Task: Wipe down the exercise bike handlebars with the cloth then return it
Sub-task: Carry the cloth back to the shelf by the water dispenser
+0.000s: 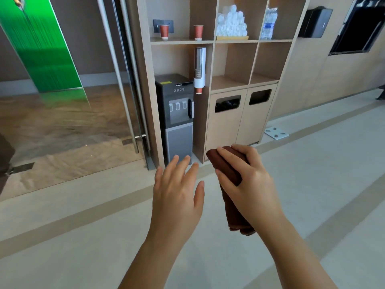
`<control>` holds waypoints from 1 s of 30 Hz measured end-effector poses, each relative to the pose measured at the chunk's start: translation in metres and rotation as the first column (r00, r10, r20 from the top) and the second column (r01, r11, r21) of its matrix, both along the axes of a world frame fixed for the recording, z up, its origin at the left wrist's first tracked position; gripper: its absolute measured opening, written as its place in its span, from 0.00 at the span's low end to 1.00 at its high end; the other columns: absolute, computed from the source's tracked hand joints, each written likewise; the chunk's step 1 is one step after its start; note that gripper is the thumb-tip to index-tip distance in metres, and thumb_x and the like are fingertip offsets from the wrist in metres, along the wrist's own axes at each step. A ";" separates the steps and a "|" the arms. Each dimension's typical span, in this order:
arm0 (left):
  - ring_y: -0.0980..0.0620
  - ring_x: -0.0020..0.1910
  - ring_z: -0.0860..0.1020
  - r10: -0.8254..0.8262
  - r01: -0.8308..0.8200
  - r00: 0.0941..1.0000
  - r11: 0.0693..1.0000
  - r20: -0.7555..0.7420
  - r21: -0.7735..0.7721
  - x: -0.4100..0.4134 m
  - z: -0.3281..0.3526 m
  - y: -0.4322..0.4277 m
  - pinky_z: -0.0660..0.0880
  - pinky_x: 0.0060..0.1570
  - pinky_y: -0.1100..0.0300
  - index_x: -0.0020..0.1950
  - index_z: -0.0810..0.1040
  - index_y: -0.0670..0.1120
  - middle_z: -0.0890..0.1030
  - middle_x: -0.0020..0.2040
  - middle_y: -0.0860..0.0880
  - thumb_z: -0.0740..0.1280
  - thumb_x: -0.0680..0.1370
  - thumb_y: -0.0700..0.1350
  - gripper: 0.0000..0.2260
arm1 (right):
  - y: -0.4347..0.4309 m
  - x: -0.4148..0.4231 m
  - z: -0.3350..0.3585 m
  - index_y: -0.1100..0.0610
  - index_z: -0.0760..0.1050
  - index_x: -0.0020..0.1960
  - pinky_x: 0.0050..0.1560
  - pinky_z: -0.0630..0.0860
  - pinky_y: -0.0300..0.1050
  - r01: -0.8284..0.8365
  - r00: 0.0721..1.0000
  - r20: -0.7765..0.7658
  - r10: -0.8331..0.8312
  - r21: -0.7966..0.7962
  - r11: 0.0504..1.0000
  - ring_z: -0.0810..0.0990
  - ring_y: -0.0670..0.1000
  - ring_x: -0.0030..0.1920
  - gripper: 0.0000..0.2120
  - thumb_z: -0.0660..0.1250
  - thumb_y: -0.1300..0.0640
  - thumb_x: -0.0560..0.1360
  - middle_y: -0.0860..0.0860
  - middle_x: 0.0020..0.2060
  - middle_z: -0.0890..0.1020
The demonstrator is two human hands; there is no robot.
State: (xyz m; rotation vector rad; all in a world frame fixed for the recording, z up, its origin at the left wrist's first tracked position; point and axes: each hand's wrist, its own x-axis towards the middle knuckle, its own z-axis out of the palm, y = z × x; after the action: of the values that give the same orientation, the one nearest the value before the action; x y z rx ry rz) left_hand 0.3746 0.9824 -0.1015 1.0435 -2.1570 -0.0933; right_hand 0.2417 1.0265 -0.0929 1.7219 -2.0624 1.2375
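Right hand (250,184) is gripping the folded brown cloth (227,165), fingers curled round it for carrying, in front of the shelf unit (239,65); left hand (179,188) is hovering there too, fingers straight, empty.

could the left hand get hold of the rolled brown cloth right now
Probably yes. The open left hand sits right beside the rolled dark brown cloth with nothing between them; the right hand grips its middle, but both ends stick out free.
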 end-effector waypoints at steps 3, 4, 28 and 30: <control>0.37 0.58 0.76 -0.032 0.032 0.999 0.999 0.012 -0.029 -0.036 -0.004 -0.063 0.65 0.57 0.34 0.55 0.80 0.39 0.80 0.56 0.40 0.67 0.73 0.42 0.13 | -0.064 -0.037 -0.001 0.52 0.75 0.62 0.45 0.73 0.40 0.009 1.000 0.010 -0.009 0.000 1.000 0.79 0.54 0.49 0.20 0.71 0.58 0.70 0.53 0.57 0.75; 0.37 0.58 0.76 -0.034 0.035 0.999 0.998 0.030 -0.042 -0.049 -0.005 -0.085 0.66 0.56 0.34 0.55 0.80 0.40 0.80 0.56 0.40 0.67 0.73 0.43 0.13 | -0.086 -0.051 -0.001 0.52 0.75 0.62 0.45 0.72 0.39 0.009 1.000 0.012 -0.009 -0.002 1.000 0.79 0.54 0.49 0.20 0.71 0.58 0.70 0.53 0.57 0.75; 0.38 0.61 0.74 0.142 -0.147 0.989 0.977 -0.046 -0.155 -0.305 0.026 -0.567 0.64 0.61 0.39 0.57 0.79 0.40 0.79 0.59 0.40 0.67 0.73 0.44 0.14 | -0.582 -0.321 0.036 0.49 0.71 0.65 0.54 0.73 0.39 -0.216 0.976 -0.048 0.214 -0.042 0.975 0.75 0.50 0.56 0.21 0.68 0.54 0.73 0.50 0.61 0.72; 0.39 0.63 0.72 0.140 -0.147 0.989 0.978 -0.051 -0.148 -0.311 0.025 -0.611 0.64 0.62 0.39 0.59 0.78 0.40 0.78 0.60 0.40 0.68 0.73 0.43 0.15 | -0.625 -0.327 0.033 0.49 0.72 0.65 0.53 0.71 0.37 -0.212 0.976 -0.055 0.209 -0.046 0.976 0.75 0.49 0.55 0.21 0.68 0.53 0.73 0.50 0.60 0.72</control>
State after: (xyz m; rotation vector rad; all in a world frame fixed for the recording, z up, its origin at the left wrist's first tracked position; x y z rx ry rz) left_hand 0.0633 0.3709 -0.0763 1.0954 -2.0114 0.1141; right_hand -0.0856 0.4014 -0.0594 1.9680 -1.8416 1.2777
